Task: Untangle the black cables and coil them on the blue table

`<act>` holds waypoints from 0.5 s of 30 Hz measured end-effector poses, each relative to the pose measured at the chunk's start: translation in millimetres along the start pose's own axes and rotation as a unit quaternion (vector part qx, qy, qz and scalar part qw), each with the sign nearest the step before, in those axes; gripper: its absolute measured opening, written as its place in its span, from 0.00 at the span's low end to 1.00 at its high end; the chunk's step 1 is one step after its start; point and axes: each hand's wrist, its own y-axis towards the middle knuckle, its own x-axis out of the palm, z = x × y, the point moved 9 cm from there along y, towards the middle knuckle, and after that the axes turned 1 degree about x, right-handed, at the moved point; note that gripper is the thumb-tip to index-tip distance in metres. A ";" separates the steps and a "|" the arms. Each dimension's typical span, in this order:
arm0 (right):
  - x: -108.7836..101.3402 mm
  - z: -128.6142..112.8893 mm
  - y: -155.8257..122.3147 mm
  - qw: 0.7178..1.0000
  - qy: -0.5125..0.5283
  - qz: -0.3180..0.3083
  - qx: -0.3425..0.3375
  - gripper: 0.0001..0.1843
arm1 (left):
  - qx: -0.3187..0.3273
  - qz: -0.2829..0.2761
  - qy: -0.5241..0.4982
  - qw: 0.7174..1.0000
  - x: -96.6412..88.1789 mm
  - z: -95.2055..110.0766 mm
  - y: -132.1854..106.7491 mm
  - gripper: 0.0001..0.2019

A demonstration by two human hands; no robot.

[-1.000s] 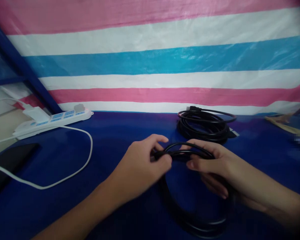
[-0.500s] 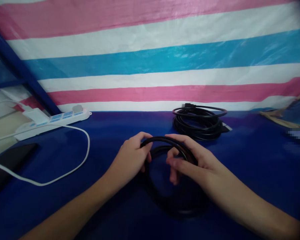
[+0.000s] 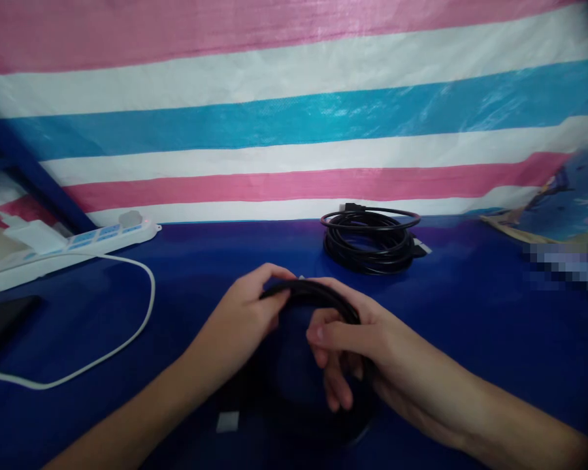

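A black cable (image 3: 318,292) is looped into a coil between my two hands, low over the blue tabletop. My left hand (image 3: 247,300) pinches the top left of the coil between thumb and fingers. Around its right side my right hand (image 3: 360,333) is curled, with the thumb inside the loop. The lower part of the coil is dark and blurred. Near it, below my left forearm, shows a small pale connector end or tag (image 3: 228,422). Beyond my hands lies a second coiled black cable (image 3: 367,241), with a plug on top and a pale-tipped end at its right.
On the left are a white power strip (image 3: 98,241) with a white charger (image 3: 35,236) plugged in, a white cord (image 3: 151,294) and a flat black object (image 3: 7,320). A striped plastic sheet (image 3: 294,124) hangs behind the blue table (image 3: 470,326). Bluish printed material (image 3: 568,196) lies at right.
The loops in my hands have drawn closer together at the top. A small pale piece has come into sight at lower left. The view has turned slightly right.
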 end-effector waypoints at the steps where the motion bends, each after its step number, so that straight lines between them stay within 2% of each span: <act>1: -3.8 -3.7 1.6 0.999 0.006 0.020 -0.024 0.21 | -0.039 0.026 -0.078 0.996 -4.9 -6.5 1.2 0.09; 4: -14.2 -14.7 4.6 0.994 0.040 0.054 -0.086 0.12 | -0.113 0.067 -0.260 0.957 -9.3 -16.9 -0.2 0.10; 6: -18.8 -20.1 4.7 0.991 0.062 0.056 -0.101 0.07 | -0.131 0.053 -0.314 0.939 -4.9 -15.4 -3.3 0.09; 8: -19.8 -21.8 3.6 0.994 0.069 0.038 -0.079 0.04 | -0.134 0.003 -0.335 0.932 5.1 -9.9 -7.2 0.06; 12: -11.0 -9.4 -1.7 0.997 0.042 -0.036 0.048 0.03 | -0.158 -0.151 -0.357 0.908 34.3 -2.1 -21.1 0.02; 13: -10.0 -5.7 -2.6 0.996 0.034 -0.042 0.069 0.03 | -0.174 -0.172 -0.358 0.901 38.7 -3.3 -24.6 0.02; 15: -9.7 -2.6 -1.5 0.997 0.027 -0.036 0.070 0.04 | -0.195 -0.167 -0.371 0.893 38.6 -6.2 -26.6 0.02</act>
